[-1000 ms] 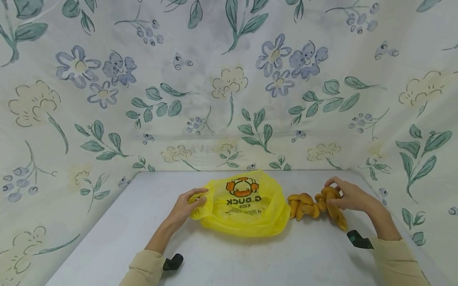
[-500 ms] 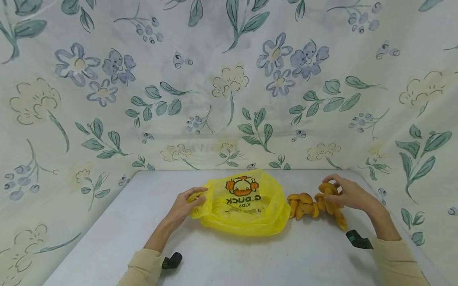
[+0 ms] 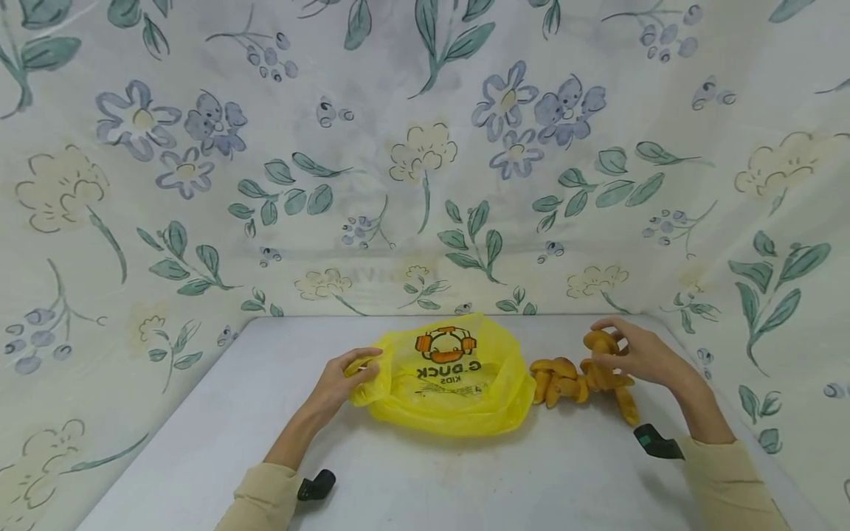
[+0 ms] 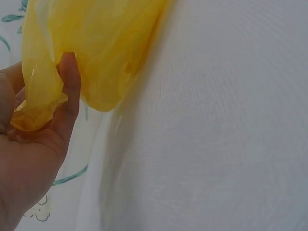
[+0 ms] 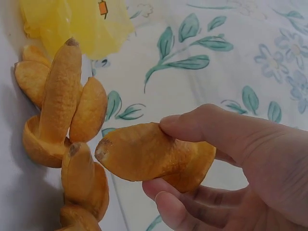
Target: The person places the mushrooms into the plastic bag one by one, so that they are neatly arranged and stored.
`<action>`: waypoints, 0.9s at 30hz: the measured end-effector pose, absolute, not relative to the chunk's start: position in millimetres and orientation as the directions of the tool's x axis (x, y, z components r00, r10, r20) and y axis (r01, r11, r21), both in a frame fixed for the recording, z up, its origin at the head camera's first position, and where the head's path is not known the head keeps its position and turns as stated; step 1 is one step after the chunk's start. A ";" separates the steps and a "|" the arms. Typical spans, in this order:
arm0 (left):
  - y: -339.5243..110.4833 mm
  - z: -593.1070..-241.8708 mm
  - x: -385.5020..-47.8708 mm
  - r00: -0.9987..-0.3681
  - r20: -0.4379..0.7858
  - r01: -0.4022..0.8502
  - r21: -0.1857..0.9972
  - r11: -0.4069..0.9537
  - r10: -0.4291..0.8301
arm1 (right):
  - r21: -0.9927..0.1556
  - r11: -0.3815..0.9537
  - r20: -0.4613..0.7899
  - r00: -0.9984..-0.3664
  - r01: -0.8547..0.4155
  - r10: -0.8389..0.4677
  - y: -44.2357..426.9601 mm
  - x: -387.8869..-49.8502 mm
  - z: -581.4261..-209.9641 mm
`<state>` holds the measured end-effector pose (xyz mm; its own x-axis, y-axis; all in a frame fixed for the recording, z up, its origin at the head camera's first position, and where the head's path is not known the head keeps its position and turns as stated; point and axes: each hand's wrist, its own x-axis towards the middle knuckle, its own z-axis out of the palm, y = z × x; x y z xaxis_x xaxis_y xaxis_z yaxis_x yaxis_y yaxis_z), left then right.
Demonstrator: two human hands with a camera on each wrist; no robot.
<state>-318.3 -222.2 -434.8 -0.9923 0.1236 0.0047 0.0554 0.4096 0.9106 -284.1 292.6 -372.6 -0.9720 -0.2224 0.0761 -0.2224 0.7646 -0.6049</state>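
A yellow plastic bag (image 3: pixel 458 413) printed with a duck and mirrored lettering lies in the middle of the table. At its left end my left hand (image 3: pixel 341 383) grips a gathered part of the bag; the left wrist view shows the yellow film (image 4: pixel 41 91) between thumb and fingers. My right hand (image 3: pixel 644 354) pinches an orange-brown mushroom (image 5: pixel 144 151) by its stem, with the cap toward the palm in the right wrist view. It is raised above the other mushrooms (image 3: pixel 561 380), several of which lie in a row right of the bag.
The white table (image 3: pixel 458 487) reaches back to a hanging cloth (image 3: pixel 372 147) with leaves and flowers, which also covers both sides. A dark wrist device (image 3: pixel 317 485) sits by the left sleeve, another (image 3: pixel 657 441) by the right.
My right hand has lifted one mushroom off the right end of the row and moved it slightly up and left. The left hand keeps its grip on the bag.
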 end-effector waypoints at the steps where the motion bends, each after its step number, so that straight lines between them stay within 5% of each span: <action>1: -222.3 -434.8 -318.4 -0.992 0.005 0.055 0.910 0.410 0.123 | -0.608 0.762 0.076 -0.972 -0.221 -0.221 291.5 -284.7 -372.0; 27: -222.2 -437.2 -320.4 -0.991 0.030 0.082 0.902 0.425 0.128 | -0.611 0.758 0.085 -0.971 -0.229 -0.224 246.5 -301.1 -355.0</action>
